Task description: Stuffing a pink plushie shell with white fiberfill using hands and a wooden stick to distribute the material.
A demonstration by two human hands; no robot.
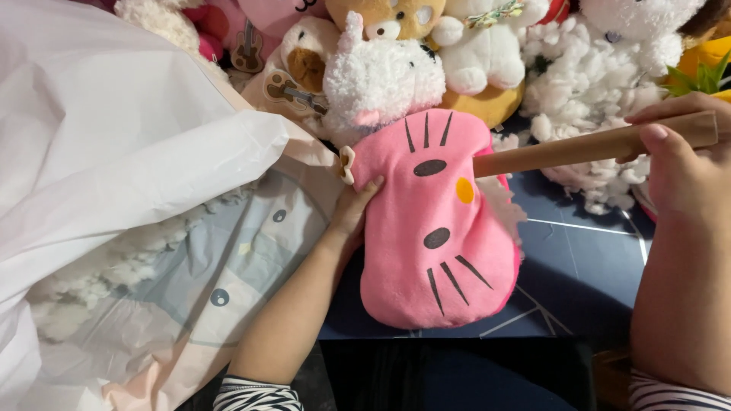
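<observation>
I see my left hand point(352, 209) pressed against the left edge of a pink plush cat head point(434, 228), fingers curled onto the fabric and gripping its side. The plush lies near the middle of the scene on a dark blue surface point(579, 266), face up, with black whiskers, two dark oval eyes and a yellow nose showing. My right hand point(678, 164) is at the far right, wrapped firmly around a brown cardboard tube point(594, 144), thumb on the near side. The tube runs leftward from that hand, and its far end goes into the right side of the plush, where a bit of white stuffing point(502, 205) shows at the opening.

To the left, a large white plastic bag point(114, 137) billows over the scene, and I can make out fluffy white filling through its clear lower part. Beyond the pink plush, on the far side, sits a crowd of soft toys: a white fuzzy toy point(384, 80) touching the top of the pink one, a tan bear point(304, 65) with a small guitar, and more white plush toys. Loose white stuffing point(586, 91) is heaped at the far right.
</observation>
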